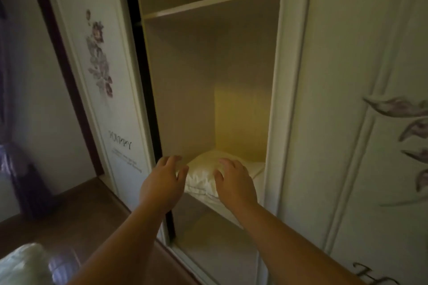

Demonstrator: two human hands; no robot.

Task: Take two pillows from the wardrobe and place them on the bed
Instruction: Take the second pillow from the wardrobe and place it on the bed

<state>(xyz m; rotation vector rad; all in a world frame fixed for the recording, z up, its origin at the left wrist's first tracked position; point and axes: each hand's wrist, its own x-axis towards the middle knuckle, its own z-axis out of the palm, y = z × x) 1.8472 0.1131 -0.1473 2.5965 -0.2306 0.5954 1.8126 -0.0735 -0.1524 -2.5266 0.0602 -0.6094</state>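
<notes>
A white pillow lies on a middle shelf of the open wardrobe. My left hand hovers at the pillow's left end with fingers spread, just at its edge. My right hand lies over the pillow's right part, fingers spread and slightly bent, holding nothing. Whether either hand touches the fabric I cannot tell. White bedding shows at the bottom left corner.
A sliding door with a flower print and lettering stands left of the opening, another decorated door to the right. An upper shelf board crosses above. Brown wooden floor lies at lower left, with purple cloth by the wall.
</notes>
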